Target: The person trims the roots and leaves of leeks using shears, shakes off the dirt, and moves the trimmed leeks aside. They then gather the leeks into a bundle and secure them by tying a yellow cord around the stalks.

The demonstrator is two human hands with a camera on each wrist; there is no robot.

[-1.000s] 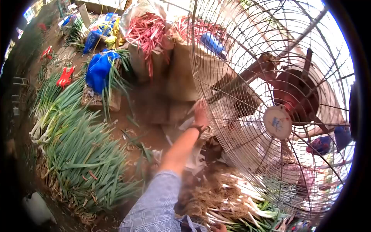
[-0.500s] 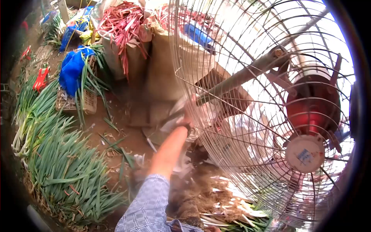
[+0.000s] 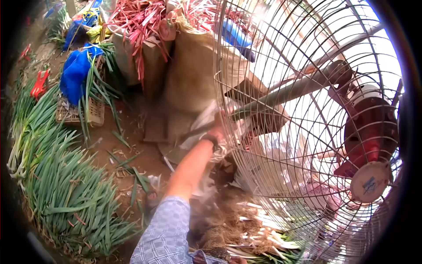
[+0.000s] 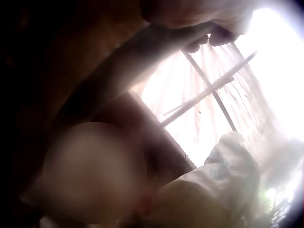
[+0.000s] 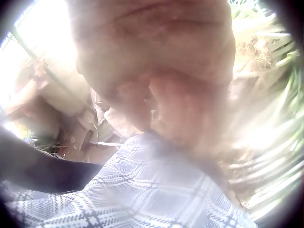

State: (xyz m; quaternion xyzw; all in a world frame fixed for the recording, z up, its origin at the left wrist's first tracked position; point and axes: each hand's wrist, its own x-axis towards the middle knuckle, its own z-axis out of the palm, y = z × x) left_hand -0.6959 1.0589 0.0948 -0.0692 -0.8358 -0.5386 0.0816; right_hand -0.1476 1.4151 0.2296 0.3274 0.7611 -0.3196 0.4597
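My left hand [image 3: 216, 130] reaches forward at the near edge of a large wire-caged fan [image 3: 371, 180]. Its fingers curl round the fan's pole [image 3: 290, 92], which crosses the top of the left wrist view as a dark bar [image 4: 128, 54]. The wire cage partly covers the hand in the head view. Low down, only a bit of my right hand [image 3: 238, 260] shows at the head view's bottom edge. In the right wrist view it pinches plaid shirt cloth [image 5: 152, 175], which rises to a peak at the fingers; the fingertips are hidden.
Spring onions [image 3: 74, 193] lie heaped on the left; more, with roots and white stems [image 3: 263, 233], lie near my right hand. A crate [image 3: 94, 112] with blue cloth [image 3: 75, 75] stands behind. Sacks [image 3: 193, 75], one topped with pink strips [image 3: 136, 22], fill the back.
The fan's hub and motor have moved right and down in the head view, and its pole reaches farther right. My left hand stays on the pole. The whole scene shifted left as the head turned.
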